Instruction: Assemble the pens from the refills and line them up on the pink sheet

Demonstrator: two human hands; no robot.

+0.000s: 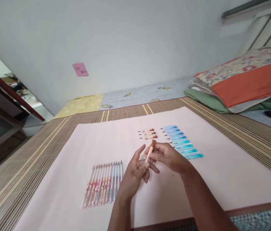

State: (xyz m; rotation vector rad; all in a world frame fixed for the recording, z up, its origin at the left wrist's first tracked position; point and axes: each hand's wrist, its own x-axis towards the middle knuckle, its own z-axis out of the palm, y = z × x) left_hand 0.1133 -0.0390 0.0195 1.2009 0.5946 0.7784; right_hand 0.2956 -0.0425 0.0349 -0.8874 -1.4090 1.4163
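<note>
Over the pale pink sheet, my left hand [136,170] pinches the lower end of a short white-and-orange pencil with a brown cap [150,150]. My right hand [165,156] grips the same pencil higher up, its fingers just below the cap. The pencil's tip is hidden behind my left fingers. Just beyond my hands lie several similar brown-capped pencils [148,133] with dark tips pointing left. Beside them, to the right, a column of blue and turquoise pencils [182,141] runs toward me, partly covered by my right hand.
A row of clear-barrelled pens [103,183] lies left of my hands on the pink sheet [65,166]. Striped matting [17,170] surrounds the sheet. Folded bedding [243,80] is piled at the right, and a pink note [80,69] is on the wall.
</note>
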